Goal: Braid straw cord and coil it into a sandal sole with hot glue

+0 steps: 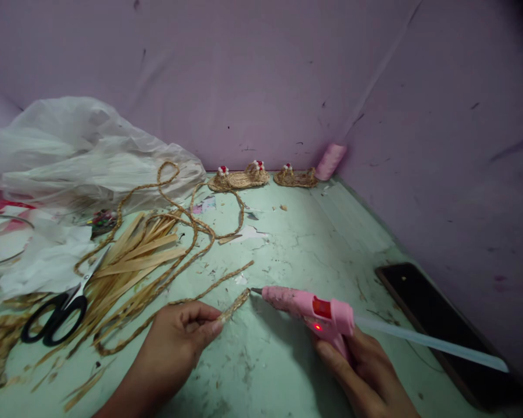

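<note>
Near the centre, my left hand [178,342] pinches a short flat length of braided straw [236,305] between thumb and fingertips. My right hand [357,368] is wrapped round the handle of a pink glue gun [305,310], whose red light is lit. The gun's dark nozzle points left and is at the braid's free end; whether they touch is unclear. A clear glue stick [440,342] juts from the gun's back. A long braided cord [196,232] lies in loops from behind my left hand to the back.
Black-handled scissors [65,313] and straw strips [135,261] lie left. A plastic bag [91,151] stands behind them. Small woven sandals with beads [244,180] and a pink roll [331,161] are by the back wall. A phone [440,325] lies right.
</note>
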Tool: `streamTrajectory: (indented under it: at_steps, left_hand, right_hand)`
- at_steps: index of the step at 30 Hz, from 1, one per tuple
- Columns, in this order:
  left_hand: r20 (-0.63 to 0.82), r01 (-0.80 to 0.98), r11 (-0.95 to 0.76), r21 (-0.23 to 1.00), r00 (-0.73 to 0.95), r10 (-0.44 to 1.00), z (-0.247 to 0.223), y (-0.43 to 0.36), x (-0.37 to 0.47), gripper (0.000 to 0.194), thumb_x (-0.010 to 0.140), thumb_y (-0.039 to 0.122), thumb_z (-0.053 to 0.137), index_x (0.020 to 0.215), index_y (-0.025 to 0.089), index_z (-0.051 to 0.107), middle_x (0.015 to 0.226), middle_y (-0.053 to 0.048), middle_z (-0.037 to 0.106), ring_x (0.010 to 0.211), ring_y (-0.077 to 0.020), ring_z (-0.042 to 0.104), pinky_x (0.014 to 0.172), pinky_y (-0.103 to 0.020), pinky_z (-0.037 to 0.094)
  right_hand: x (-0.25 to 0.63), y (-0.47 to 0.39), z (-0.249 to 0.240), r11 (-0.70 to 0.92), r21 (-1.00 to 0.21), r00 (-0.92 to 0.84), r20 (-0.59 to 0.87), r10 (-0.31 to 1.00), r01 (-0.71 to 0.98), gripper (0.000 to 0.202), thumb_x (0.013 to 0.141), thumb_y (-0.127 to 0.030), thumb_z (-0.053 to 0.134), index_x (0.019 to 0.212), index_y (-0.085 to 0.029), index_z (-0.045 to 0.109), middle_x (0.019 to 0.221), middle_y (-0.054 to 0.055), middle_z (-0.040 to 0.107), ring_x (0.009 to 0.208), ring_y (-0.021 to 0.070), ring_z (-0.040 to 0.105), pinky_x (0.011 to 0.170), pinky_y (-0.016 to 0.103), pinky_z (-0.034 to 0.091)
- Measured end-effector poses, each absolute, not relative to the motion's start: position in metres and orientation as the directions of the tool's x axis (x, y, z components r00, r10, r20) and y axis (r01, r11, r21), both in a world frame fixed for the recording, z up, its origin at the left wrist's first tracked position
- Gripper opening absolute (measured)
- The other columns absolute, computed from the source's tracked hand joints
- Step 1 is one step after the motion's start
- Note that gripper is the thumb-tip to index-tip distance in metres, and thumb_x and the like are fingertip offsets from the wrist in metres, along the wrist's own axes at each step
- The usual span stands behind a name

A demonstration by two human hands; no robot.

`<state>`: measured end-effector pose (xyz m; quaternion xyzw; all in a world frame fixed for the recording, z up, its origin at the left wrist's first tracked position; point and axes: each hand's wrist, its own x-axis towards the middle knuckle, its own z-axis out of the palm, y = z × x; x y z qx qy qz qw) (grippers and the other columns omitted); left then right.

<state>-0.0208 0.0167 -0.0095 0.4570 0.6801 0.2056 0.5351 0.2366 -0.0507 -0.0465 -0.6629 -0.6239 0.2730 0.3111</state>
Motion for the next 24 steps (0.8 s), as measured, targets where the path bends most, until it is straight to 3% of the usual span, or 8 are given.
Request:
streamTrajectory:
  at_steps: [7, 11, 14, 21, 24]
  left_hand:
    - [-0.539, 0.398, 0.485, 0.778, 0.026, 0.842, -0.016, 0.016, -0.025, 0.026, 0.058, 0.041, 0.065, 0.068, 0.017, 0.069, 0.046, 0.005, 0.049, 0.039, -0.0063, 0.032, 0.040, -0.020, 0.025]
    - [-0.536, 0.390, 0.490, 0.780, 0.012, 0.844, -0.007, 0.017, -0.022, 0.026, 0.055, 0.039, 0.067, 0.064, 0.016, 0.069, 0.046, 0.005, 0.050, 0.040, -0.0067, 0.033, 0.041, -0.020, 0.027]
    - [-0.526, 0.395, 0.482, 0.782, 0.004, 0.851, 0.001, 0.018, -0.018, 0.026, 0.051, 0.040, 0.068, 0.061, 0.016, 0.068, 0.048, 0.003, 0.053, 0.043, -0.0083, 0.038, 0.043, -0.021, 0.030]
    - [-0.504, 0.362, 0.459, 0.811, 0.035, 0.863, -0.004, 0.016, -0.018, 0.024, 0.053, 0.038, 0.064, 0.060, 0.015, 0.068, 0.050, 0.000, 0.057, 0.049, -0.0115, 0.046, 0.048, -0.022, 0.035]
    - [-0.486, 0.340, 0.441, 0.830, 0.054, 0.873, -0.006, 0.014, -0.020, 0.021, 0.055, 0.036, 0.065, 0.059, 0.016, 0.068, 0.050, 0.000, 0.058, 0.047, -0.0108, 0.046, 0.047, -0.022, 0.035]
  right_hand:
    - [0.219, -0.043, -0.030, -0.168, -0.895, 0.224, -0.079, 0.971, 0.414, 0.031, 0.080, -0.050, 0.054, 0.086, -0.023, 0.068, 0.055, 0.000, 0.055, 0.052, 0.0169, 0.053, 0.047, 0.026, 0.045]
    - [0.223, -0.024, -0.019, -0.198, -0.960, 0.204, -0.157, 0.966, 0.199, 0.031, 0.082, -0.050, 0.051, 0.080, -0.021, 0.060, 0.057, -0.001, 0.053, 0.047, 0.0130, 0.046, 0.044, 0.024, 0.038]
    - [0.229, 0.002, -0.014, -0.178, -0.981, 0.185, -0.162, 0.969, 0.077, 0.029, 0.076, -0.049, 0.058, 0.075, -0.020, 0.058, 0.058, -0.002, 0.052, 0.046, 0.0112, 0.043, 0.043, 0.023, 0.036]
    - [0.230, 0.068, -0.017, -0.280, -0.956, 0.261, -0.249, 0.933, 0.085, 0.021, 0.066, -0.038, 0.067, 0.070, -0.017, 0.062, 0.057, 0.001, 0.060, 0.054, 0.0148, 0.056, 0.051, 0.026, 0.044]
    - [0.236, 0.068, -0.017, -0.323, -0.936, 0.287, -0.272, 0.918, 0.144, 0.022, 0.063, -0.035, 0.068, 0.076, -0.018, 0.066, 0.069, 0.005, 0.069, 0.068, 0.0210, 0.065, 0.057, 0.029, 0.049]
